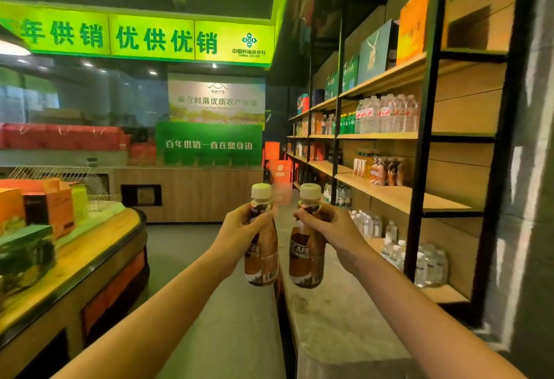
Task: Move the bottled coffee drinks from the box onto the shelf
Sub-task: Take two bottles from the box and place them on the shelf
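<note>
Small shop aisle, grey floor (192, 258), with a pale stone-looking ledge (335, 318) running along the right side closest to the camera. Both of the person's arms reach out over it. The left hand (239, 228) is wrapped around the neck of one coffee bottle (263, 258) and the right hand (326, 228) grips a second coffee bottle (304, 258) the same way. Both bottles are upright in mid-air, white caps up, side by side but not touching. The labels say something like "CAFE", the rest is too blurry. To the right, past the ledge, is the wooden shelf (398, 195) in a black frame, with water bottles (386, 114) one level up. A produce island (90, 249) sits on the left, and a green sign (144, 36) glows at the back.
</note>
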The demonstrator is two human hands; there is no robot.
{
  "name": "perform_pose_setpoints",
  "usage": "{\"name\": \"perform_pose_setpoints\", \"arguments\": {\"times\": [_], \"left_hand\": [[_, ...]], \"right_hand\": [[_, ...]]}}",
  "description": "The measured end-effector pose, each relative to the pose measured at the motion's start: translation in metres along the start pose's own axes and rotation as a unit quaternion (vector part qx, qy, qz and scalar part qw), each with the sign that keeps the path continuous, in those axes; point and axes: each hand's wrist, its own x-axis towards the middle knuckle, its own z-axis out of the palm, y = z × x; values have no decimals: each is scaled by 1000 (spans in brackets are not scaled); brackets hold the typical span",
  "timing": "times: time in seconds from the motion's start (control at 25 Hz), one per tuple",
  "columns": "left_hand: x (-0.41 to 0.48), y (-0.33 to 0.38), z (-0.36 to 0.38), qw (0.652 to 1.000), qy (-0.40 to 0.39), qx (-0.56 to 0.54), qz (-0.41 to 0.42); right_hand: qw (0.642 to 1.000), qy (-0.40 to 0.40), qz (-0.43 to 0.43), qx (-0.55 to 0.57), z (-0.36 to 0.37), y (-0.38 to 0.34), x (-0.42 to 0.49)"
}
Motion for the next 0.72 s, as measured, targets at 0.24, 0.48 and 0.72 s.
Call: {"name": "perform_pose_setpoints", "arguments": {"times": [0.24,0.48,0.72], "left_hand": [[159,-67,7,1000,-17,-3,2],[338,-149,-8,997,-73,-9,12],[511,-202,4,990,-136,-18,8]], "right_hand": [[999,14,13,-28,-7,63,154],[997,67,17,-35,-1,134,317],[989,128,57,-42,-16,197,468]]}}
